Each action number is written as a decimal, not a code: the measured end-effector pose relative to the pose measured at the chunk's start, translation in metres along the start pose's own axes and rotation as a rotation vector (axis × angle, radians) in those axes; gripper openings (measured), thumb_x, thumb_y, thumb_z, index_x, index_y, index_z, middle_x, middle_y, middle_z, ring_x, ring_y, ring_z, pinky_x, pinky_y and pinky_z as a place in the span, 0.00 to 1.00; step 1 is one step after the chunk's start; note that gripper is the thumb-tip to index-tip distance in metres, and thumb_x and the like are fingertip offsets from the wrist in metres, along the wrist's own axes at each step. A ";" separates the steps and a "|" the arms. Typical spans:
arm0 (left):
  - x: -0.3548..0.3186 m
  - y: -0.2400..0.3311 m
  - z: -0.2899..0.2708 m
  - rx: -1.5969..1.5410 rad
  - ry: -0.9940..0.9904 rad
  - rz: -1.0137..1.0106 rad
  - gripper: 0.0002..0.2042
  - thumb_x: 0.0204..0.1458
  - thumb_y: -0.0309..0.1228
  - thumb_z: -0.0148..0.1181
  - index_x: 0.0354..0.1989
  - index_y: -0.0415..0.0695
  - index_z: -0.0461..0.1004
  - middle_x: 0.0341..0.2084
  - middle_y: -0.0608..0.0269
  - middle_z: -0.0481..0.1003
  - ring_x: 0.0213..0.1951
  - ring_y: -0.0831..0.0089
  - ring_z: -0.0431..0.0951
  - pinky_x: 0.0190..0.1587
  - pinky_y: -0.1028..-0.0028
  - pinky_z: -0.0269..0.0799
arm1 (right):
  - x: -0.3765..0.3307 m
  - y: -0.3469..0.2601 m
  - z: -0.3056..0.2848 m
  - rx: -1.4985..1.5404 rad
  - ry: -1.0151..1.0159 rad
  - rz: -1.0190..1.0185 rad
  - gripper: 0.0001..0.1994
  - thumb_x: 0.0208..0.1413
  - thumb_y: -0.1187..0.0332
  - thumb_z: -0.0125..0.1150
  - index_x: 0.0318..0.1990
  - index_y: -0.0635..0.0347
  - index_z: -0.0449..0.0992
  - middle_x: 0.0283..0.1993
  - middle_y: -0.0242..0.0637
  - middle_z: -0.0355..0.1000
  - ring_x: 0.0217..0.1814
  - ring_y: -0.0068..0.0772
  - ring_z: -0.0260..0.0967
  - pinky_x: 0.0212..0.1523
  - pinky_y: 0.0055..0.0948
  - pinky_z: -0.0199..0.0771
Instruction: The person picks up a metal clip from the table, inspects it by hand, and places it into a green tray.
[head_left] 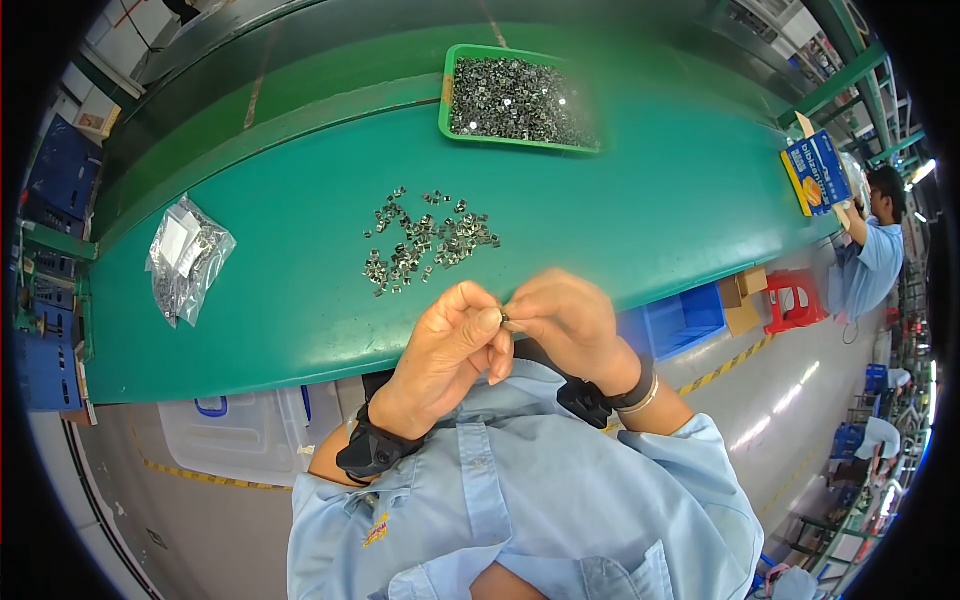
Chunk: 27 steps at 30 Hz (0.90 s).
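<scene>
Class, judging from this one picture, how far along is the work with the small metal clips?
Done: nothing visibly finished. In hand: left hand and right hand pinch one small metal clip together. Left: a loose pile of clips on the green table, plus a full green tray.

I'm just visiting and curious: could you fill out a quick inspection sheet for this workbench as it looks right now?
Surface: green bench, curved by the lens.
Job's things: small metal part pinched between both hands; loose pile of metal parts on the bench; green tray full of the same parts at the far edge.
Clutter: clear plastic bag at left.
Grippers: left hand and right hand meet fingertip to fingertip on the part; a black wristband on each wrist.
Cables: nothing seen.
Surroundings: blue bins, red stool, another person at right.
</scene>
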<state>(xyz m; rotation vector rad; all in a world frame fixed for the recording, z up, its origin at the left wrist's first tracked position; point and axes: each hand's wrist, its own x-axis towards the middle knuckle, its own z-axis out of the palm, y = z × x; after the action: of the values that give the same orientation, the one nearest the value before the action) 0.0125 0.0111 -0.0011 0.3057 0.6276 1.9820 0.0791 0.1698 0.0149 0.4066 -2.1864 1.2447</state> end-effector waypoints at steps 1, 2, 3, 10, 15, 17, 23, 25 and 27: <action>0.000 0.002 0.000 0.009 0.000 -0.001 0.07 0.57 0.33 0.53 0.34 0.44 0.66 0.22 0.61 0.72 0.20 0.73 0.71 0.21 0.75 0.65 | 0.001 0.000 0.000 0.005 -0.007 0.003 0.07 0.44 0.78 0.64 0.32 0.61 0.74 0.30 0.38 0.73 0.30 0.36 0.71 0.28 0.29 0.70; -0.001 0.004 0.000 0.017 0.001 -0.002 0.07 0.57 0.32 0.54 0.34 0.43 0.66 0.22 0.60 0.73 0.20 0.74 0.71 0.22 0.75 0.66 | 0.001 0.001 0.001 0.007 -0.008 0.003 0.07 0.44 0.78 0.64 0.32 0.61 0.74 0.30 0.38 0.73 0.30 0.36 0.71 0.28 0.29 0.70; -0.001 0.006 0.001 0.016 0.002 -0.002 0.07 0.57 0.32 0.54 0.34 0.43 0.66 0.22 0.60 0.73 0.20 0.74 0.71 0.22 0.75 0.66 | 0.001 0.002 0.001 0.011 -0.015 0.005 0.07 0.44 0.78 0.64 0.31 0.61 0.74 0.30 0.38 0.73 0.30 0.36 0.71 0.28 0.29 0.70; 0.000 0.011 0.000 0.263 0.134 -0.008 0.08 0.58 0.33 0.53 0.34 0.42 0.65 0.23 0.61 0.73 0.22 0.76 0.72 0.23 0.77 0.67 | -0.001 0.009 0.000 0.004 -0.049 0.033 0.07 0.43 0.79 0.64 0.31 0.60 0.74 0.30 0.38 0.73 0.30 0.35 0.71 0.28 0.29 0.71; -0.001 0.007 0.001 0.170 0.114 0.019 0.08 0.59 0.33 0.50 0.36 0.42 0.65 0.25 0.61 0.73 0.23 0.76 0.73 0.24 0.77 0.67 | 0.000 0.011 0.002 0.050 -0.006 0.125 0.08 0.42 0.79 0.65 0.31 0.60 0.74 0.30 0.37 0.73 0.31 0.34 0.72 0.29 0.28 0.71; -0.001 0.006 0.000 0.177 0.090 0.022 0.08 0.60 0.34 0.49 0.38 0.42 0.65 0.26 0.61 0.73 0.23 0.76 0.72 0.25 0.77 0.67 | 0.000 0.012 0.002 0.076 0.002 0.147 0.08 0.42 0.79 0.65 0.30 0.60 0.74 0.30 0.36 0.73 0.31 0.33 0.72 0.30 0.27 0.71; 0.003 0.009 -0.001 0.185 0.111 0.037 0.08 0.60 0.33 0.48 0.40 0.41 0.65 0.27 0.60 0.72 0.23 0.75 0.71 0.25 0.77 0.68 | 0.019 0.018 -0.011 -0.057 0.012 0.158 0.04 0.47 0.76 0.63 0.31 0.60 0.74 0.31 0.36 0.74 0.32 0.32 0.72 0.33 0.26 0.71; 0.002 0.010 -0.006 0.160 0.094 0.042 0.08 0.60 0.32 0.48 0.42 0.41 0.65 0.28 0.60 0.72 0.23 0.75 0.71 0.25 0.76 0.68 | 0.043 0.031 -0.029 -0.198 0.052 0.173 0.03 0.50 0.73 0.60 0.33 0.60 0.75 0.31 0.37 0.73 0.33 0.31 0.72 0.36 0.26 0.71; 0.002 0.011 -0.011 0.143 0.087 0.047 0.08 0.60 0.31 0.48 0.42 0.41 0.65 0.28 0.60 0.72 0.23 0.75 0.71 0.25 0.76 0.68 | 0.074 0.051 -0.042 -0.206 0.136 0.313 0.04 0.50 0.73 0.60 0.33 0.62 0.75 0.32 0.36 0.73 0.35 0.30 0.71 0.38 0.25 0.71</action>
<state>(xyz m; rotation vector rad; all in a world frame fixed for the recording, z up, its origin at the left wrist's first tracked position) -0.0021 0.0050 -0.0043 0.3253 0.8265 2.0072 0.0090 0.2334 0.0429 -0.1057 -2.2891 1.1492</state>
